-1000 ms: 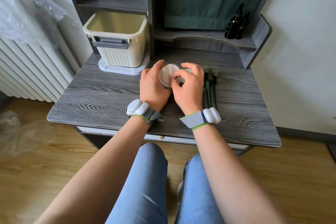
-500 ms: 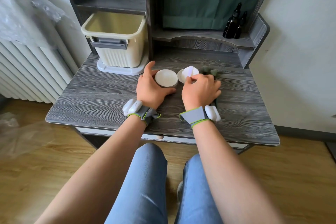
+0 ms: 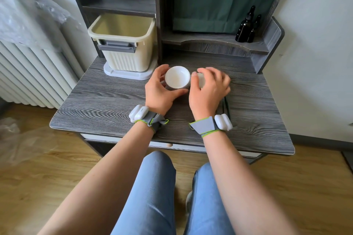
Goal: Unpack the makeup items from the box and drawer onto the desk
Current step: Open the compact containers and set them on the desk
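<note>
From the head view we see the left hand (image 3: 159,91) curled around a white round jar (image 3: 177,78) on the desk (image 3: 107,105), thumb and fingers gripping its sides; the right hand (image 3: 208,89) (blurred) spreads over a second white piece (image 3: 201,80) just beside it. We cannot tell whether it grips; the cream box (image 3: 124,44) stands behind.

Two hands, the left hand (image 3: 159,92) and the right hand (image 3: 208,89), over one desk (image 3: 99,105). One white jar (image 3: 177,78), one round lid (image 3: 200,80) half hidden. One cream box (image 3: 124,47). Two dark bottles (image 3: 246,25) on the shelf. One drawer (image 3: 177,146), one radiator (image 3: 28,70).
</note>
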